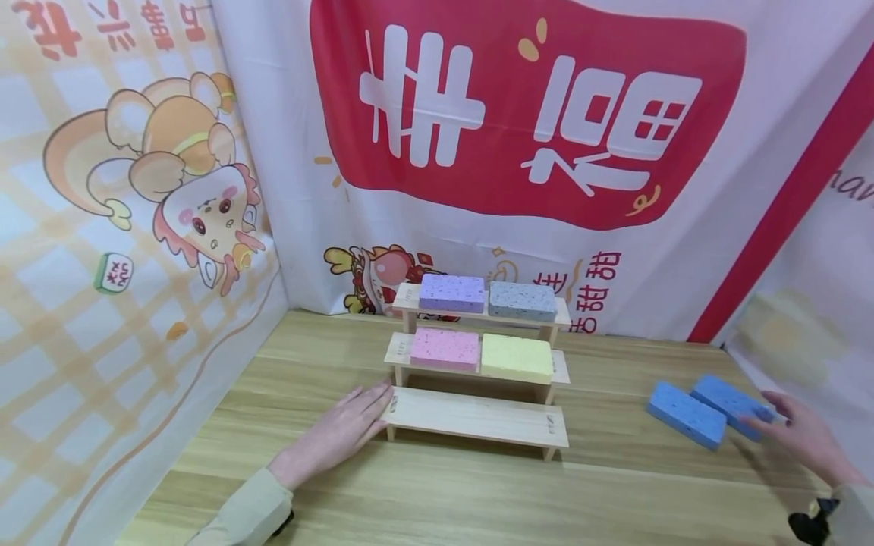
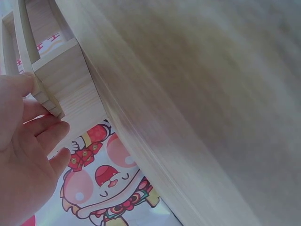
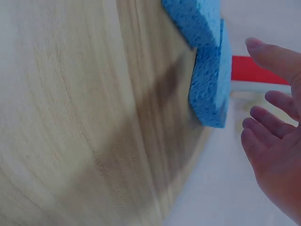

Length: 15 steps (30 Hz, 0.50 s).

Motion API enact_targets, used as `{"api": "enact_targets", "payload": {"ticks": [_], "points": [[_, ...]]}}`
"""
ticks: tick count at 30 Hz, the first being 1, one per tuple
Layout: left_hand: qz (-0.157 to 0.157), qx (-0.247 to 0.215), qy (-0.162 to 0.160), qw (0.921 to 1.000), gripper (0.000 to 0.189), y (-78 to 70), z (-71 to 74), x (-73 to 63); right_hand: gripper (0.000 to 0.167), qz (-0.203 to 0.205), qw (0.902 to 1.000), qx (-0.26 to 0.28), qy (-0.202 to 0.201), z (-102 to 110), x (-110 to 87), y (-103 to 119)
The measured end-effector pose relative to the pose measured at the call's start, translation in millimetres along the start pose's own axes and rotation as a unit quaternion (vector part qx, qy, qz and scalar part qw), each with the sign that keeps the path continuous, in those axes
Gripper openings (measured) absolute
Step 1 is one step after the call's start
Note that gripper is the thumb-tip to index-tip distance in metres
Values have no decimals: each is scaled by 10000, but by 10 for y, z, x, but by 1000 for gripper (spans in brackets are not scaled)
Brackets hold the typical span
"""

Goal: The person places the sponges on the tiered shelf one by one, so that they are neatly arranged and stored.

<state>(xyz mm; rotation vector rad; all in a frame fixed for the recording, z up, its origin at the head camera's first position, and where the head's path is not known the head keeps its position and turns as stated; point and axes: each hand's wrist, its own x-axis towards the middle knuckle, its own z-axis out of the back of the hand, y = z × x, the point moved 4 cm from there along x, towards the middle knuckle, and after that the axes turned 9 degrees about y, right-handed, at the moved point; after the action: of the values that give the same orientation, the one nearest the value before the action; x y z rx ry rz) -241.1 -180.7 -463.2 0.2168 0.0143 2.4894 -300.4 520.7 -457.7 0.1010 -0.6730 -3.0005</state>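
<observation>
A wooden three-step rack (image 1: 471,415) stands on the table. My left hand (image 1: 351,425) is at the left end of its lowest step; in the left wrist view the thumb and fingers (image 2: 51,136) lie on either side of the board's corner. Two blue sponges lie to the right of the rack: a nearer one (image 1: 686,415) and another (image 1: 730,402) partly behind it. My right hand (image 1: 802,436) hovers beside the farther blue sponge, thumb and fingers spread. In the right wrist view a gap shows between this hand (image 3: 277,117) and the sponge (image 3: 211,84).
On the top step sit a purple sponge (image 1: 452,293) and a grey sponge (image 1: 522,301). The middle step bears a pink sponge (image 1: 445,349) and a yellow sponge (image 1: 517,358). Printed cloth walls (image 1: 273,152) enclose the wooden table (image 1: 328,485) on the left, back and right.
</observation>
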Motion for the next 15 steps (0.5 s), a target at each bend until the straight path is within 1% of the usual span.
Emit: {"api": "enact_targets", "payload": {"ticks": [3, 5, 7, 10, 15], "points": [[5, -18, -19, 10000, 59, -1, 1, 4, 86, -58, 9998, 32, 208, -24, 3, -52], [-12, -19, -67, 10000, 59, -3, 4, 3, 89, -127, 9990, 90, 408, -41, 5, -80], [-37, -6, -130, 9999, 58, -4, 6, 0, 91, -224, 9984, 121, 508, -52, 10, -94], [-60, 22, -185, 9998, 59, -3, 1, -2, 94, -360, 9976, 157, 569, -66, 29, -127], [-12, -30, -79, 10000, 59, 4, -9, 5, 99, -549, 9962, 152, 657, -111, 96, -247]]}}
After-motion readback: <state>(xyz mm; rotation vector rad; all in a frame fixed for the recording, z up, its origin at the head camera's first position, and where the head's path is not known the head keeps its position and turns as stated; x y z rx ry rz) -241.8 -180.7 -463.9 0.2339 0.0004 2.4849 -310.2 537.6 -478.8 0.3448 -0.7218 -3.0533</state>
